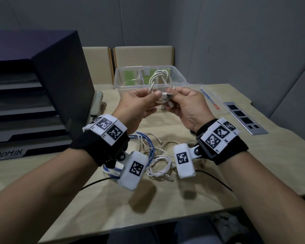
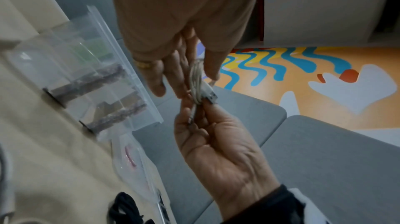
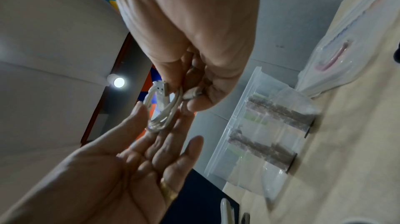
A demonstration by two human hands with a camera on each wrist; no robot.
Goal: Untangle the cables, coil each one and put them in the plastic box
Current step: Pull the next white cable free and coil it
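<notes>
A coiled white USB cable point(image 1: 158, 78) is held up in front of the clear plastic box point(image 1: 128, 85), above the table. My left hand point(image 1: 154, 95) pinches the coil's lower part between its thumb and nearly straight fingers. My right hand point(image 1: 174, 95) pinches the cable's end by the metal USB plug point(image 1: 166, 95). In the left wrist view the plug point(image 2: 211, 97) sticks out beside the coil point(image 2: 198, 87). In the right wrist view the coil point(image 3: 162, 116) lies across my left fingers. A tangle of blue cable point(image 1: 151, 147), white cables point(image 1: 158, 166) and a black cable point(image 1: 95, 182) lies on the table under my wrists.
A dark tray unit labelled ADMIN point(image 1: 42, 85) stands at the left, with a pale stapler point(image 1: 97, 103) beside it. The box's clear lid point(image 1: 211, 99) and a grey socket panel point(image 1: 245, 118) lie at the right. Two chair backs point(image 1: 143, 57) stand behind the box.
</notes>
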